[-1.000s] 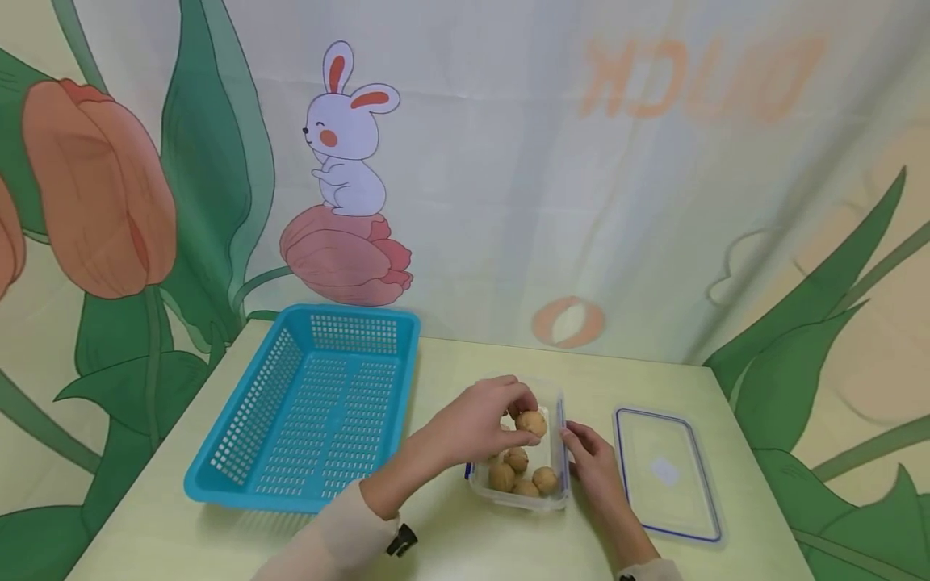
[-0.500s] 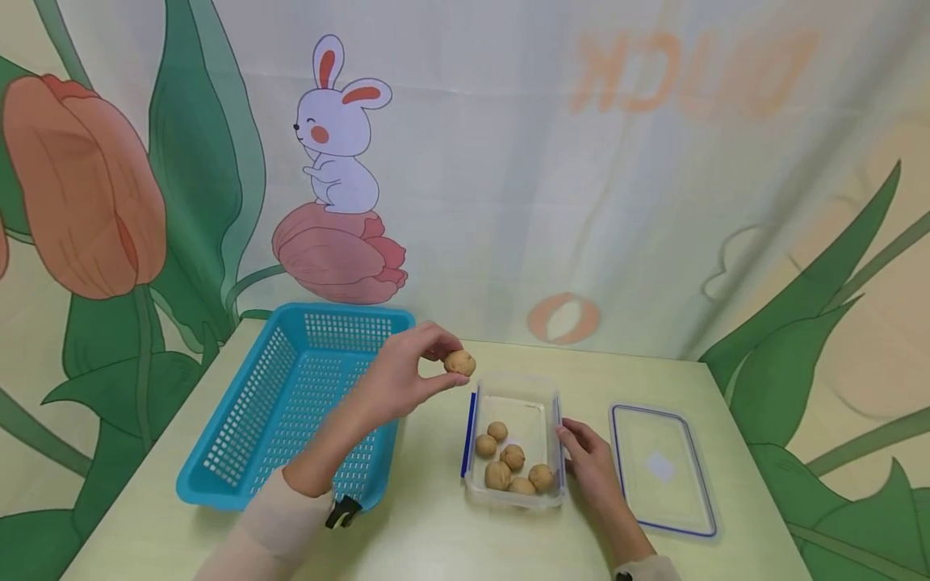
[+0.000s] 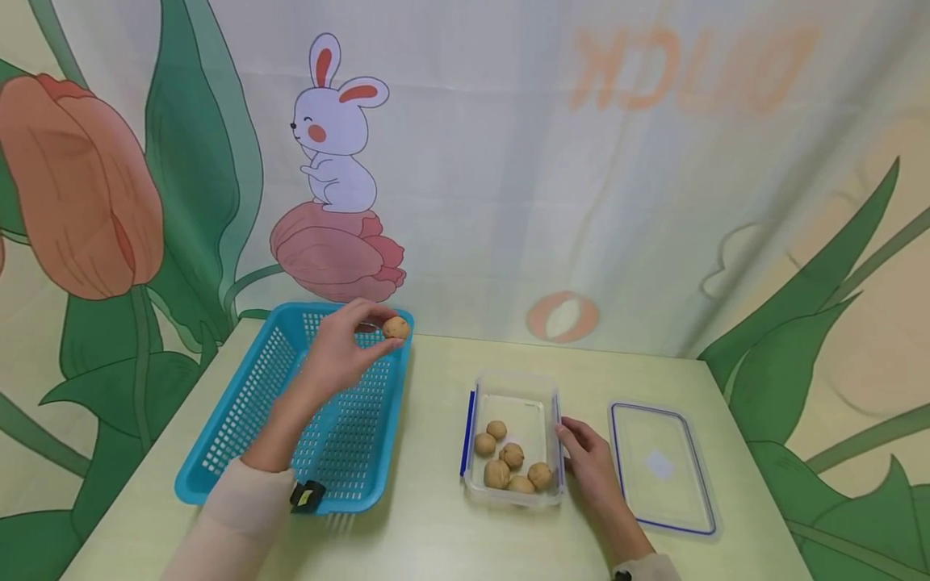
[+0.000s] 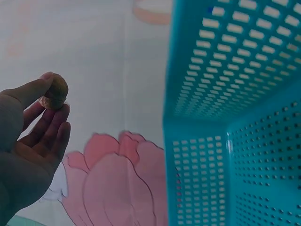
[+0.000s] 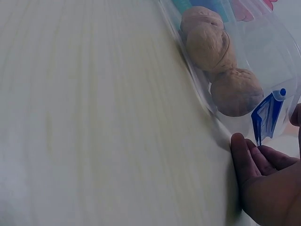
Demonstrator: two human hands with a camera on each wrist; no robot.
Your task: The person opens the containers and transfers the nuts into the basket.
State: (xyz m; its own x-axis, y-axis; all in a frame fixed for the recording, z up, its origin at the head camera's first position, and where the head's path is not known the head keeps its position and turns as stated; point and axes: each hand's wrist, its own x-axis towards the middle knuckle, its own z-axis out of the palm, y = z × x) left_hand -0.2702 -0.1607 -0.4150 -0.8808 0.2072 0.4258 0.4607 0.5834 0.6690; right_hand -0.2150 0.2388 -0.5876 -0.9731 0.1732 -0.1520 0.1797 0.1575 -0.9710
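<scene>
My left hand (image 3: 341, 343) pinches a walnut (image 3: 395, 328) between thumb and fingertips, over the far right part of the blue plastic basket (image 3: 398, 428). The left wrist view shows the walnut (image 4: 55, 92) at the fingertips, beside the basket wall (image 4: 169, 94). A clear food container (image 3: 508, 499) stands right of the basket, with several walnuts (image 3: 512, 456) in its near half. At its right wall, my right hand (image 3: 592, 461) holds the side with thumb at the rim and fingers outside. In the right wrist view those fingers lie beside a blue clip (image 5: 268, 115).
The container's clear lid (image 3: 661, 500), edged in blue, lies flat on the table right of my right hand. A printed curtain (image 3: 472, 202) with a rabbit and tulips hangs behind the pale table (image 3: 436, 541).
My left hand has lifted the walnut out of the container and carried it left until it is over the basket. The right hand has stayed at the container's side.
</scene>
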